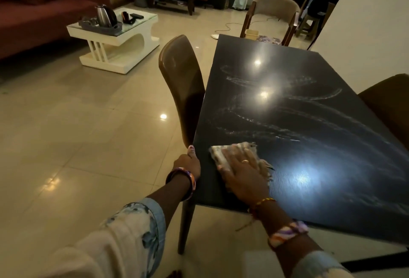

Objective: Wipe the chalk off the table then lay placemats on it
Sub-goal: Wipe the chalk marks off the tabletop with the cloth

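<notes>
Right now your right hand (240,168) lies flat, fingers spread, pressing a pale frayed cloth (223,156) onto the near left corner of the dark table (309,167). Your left hand (188,162) grips the table's left edge, thumb up along the rim and fingers curled out of sight beneath it. Chalk smears (265,122) sweep in long pale arcs across the glossy top, which mirrors several ceiling lights. A brown chair (183,85) stands tucked against the left side, another brown chair (389,105) at the right, and a beige chair (274,9) at the far end. Beyond, on the shiny tiled floor (77,133), a white coffee table (119,40) carries a kettle (104,15), beside a red sofa (39,7).
</notes>
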